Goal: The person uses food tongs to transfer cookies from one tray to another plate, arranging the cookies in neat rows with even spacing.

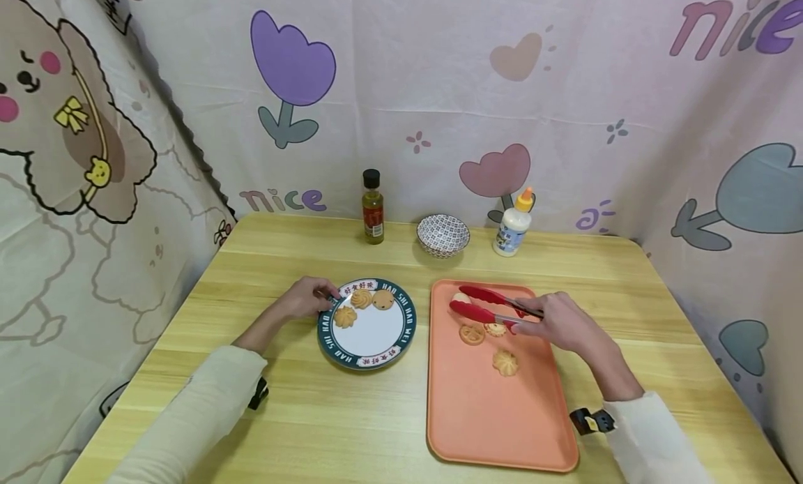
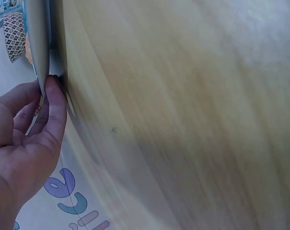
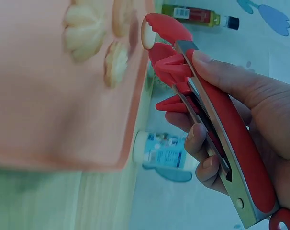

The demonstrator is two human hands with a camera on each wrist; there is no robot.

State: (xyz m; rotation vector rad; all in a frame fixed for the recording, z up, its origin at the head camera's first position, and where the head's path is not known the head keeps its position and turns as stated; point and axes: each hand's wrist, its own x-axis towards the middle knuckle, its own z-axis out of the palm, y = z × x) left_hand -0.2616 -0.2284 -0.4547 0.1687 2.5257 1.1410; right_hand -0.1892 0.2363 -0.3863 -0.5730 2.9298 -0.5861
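My left hand [image 1: 306, 298] pinches the left rim of a round plate [image 1: 376, 337] with a dark green patterned border; in the left wrist view, thumb and fingers [image 2: 56, 108] hold its edge. Three cookies lie on the plate's upper part, one a flower-shaped cookie [image 1: 345, 316]. My right hand [image 1: 567, 321] grips red-tipped metal tongs [image 3: 231, 139] above the upper part of an orange tray [image 1: 495, 421]. Between the tongs' tips sits a pale round cookie [image 3: 147, 36], partly hidden by them. On the tray below are a pretzel-shaped cookie [image 1: 472, 334], a small round cookie [image 1: 495, 329] and a flower-shaped cookie [image 1: 505, 363].
Along the back of the wooden table [image 1: 288, 414] stand a black-capped oil bottle [image 1: 373, 215], a patterned bowl [image 1: 443, 236] and a white bottle [image 1: 512, 229] with an orange tip. A printed curtain [image 1: 401, 72] hangs behind the table.
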